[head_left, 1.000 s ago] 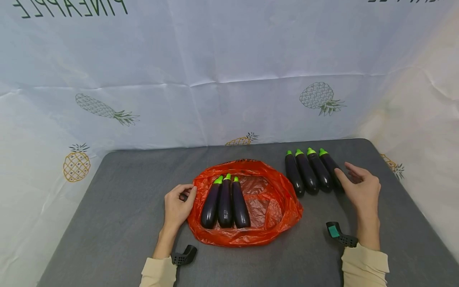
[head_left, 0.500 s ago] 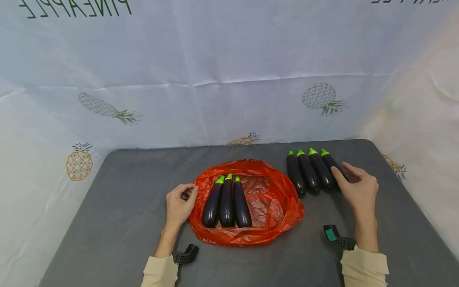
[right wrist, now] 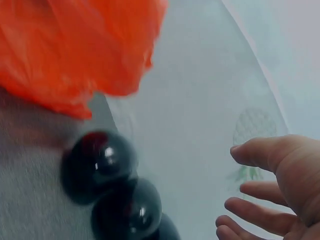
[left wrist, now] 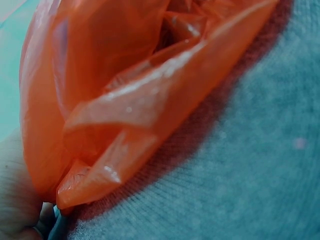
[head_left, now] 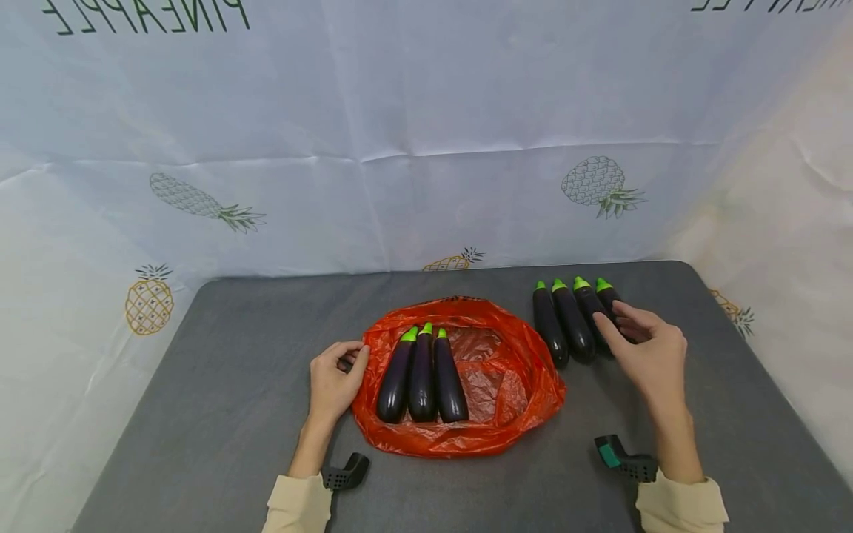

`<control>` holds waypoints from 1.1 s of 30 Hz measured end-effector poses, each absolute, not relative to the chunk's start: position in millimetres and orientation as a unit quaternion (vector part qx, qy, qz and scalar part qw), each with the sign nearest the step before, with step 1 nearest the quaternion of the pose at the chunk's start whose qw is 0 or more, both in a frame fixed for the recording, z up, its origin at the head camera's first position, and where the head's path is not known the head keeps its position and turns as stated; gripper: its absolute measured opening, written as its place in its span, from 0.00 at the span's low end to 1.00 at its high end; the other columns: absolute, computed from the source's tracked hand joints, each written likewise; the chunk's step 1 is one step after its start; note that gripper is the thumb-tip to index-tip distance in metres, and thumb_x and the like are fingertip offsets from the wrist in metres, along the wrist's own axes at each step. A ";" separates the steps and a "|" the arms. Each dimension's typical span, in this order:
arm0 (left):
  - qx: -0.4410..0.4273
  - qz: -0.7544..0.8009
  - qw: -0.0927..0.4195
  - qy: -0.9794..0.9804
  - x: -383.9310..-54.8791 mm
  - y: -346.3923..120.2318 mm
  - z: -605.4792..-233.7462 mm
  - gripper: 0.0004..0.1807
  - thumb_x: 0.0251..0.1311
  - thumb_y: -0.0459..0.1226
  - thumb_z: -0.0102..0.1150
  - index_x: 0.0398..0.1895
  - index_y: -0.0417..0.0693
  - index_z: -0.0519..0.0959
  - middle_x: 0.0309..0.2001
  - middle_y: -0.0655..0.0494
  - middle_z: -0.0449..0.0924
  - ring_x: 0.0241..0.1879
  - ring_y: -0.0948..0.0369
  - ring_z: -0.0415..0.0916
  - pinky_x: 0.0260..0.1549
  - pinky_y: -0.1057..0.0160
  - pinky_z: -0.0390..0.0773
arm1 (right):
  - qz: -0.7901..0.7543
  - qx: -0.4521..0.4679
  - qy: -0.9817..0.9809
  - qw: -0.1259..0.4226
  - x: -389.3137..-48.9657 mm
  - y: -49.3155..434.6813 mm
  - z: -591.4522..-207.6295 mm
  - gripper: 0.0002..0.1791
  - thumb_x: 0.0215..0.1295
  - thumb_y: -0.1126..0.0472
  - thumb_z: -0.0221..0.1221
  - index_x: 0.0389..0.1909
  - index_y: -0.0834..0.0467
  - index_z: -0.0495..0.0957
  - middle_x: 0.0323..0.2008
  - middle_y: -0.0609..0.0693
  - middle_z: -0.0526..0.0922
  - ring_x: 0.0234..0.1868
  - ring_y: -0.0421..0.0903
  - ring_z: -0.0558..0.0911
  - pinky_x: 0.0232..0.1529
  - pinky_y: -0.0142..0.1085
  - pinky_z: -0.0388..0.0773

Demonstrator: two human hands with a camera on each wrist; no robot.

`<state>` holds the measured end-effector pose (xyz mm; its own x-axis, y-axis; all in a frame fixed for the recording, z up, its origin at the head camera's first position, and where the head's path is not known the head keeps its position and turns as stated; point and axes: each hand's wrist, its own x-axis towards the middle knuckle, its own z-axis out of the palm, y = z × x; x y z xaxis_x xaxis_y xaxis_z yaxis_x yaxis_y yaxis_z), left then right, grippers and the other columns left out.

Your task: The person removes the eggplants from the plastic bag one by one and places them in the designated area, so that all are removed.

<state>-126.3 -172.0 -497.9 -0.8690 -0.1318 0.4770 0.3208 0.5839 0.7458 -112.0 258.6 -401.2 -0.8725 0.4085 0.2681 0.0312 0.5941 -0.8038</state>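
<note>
My left hand [head_left: 335,377] pinches the left edge of a red plastic bag [head_left: 460,449] between thumb and fingers; in the left wrist view the bag [left wrist: 115,130] runs into the hand at the lower left. Three eggplants [head_left: 421,377] with green caps lie side by side inside the wide mouth. To the right, several more eggplants [head_left: 571,329] lie in a slanted row. Over the right end of that row is my right hand [head_left: 653,355], thumb and fingers spread, partly covering the two rightmost ones. The right wrist view shows nothing between its fingers.
Everything lies on a dark grey table [head_left: 253,414] with rounded far corners. A white cloth printed with pineapples [head_left: 373,215] hangs behind and along the sides. Each wrist carries a black camera mount [head_left: 626,460].
My right hand has shifted left from beside the row's right end to over its rightmost eggplants. My left hand keeps hold of the bag's edge.
</note>
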 end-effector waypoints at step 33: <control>-0.053 -0.452 0.245 -0.856 -125.1 -171.1 -495.1 0.06 0.63 0.37 0.69 0.33 0.42 0.88 0.27 0.52 0.86 0.27 0.64 0.79 0.29 0.75 0.72 | 0.481 0.101 -0.861 0.132 -89.0 162.8 -393.9 0.20 0.60 0.61 0.73 0.54 0.58 0.87 0.47 0.54 0.89 0.43 0.37 0.86 0.48 0.20 0.80</control>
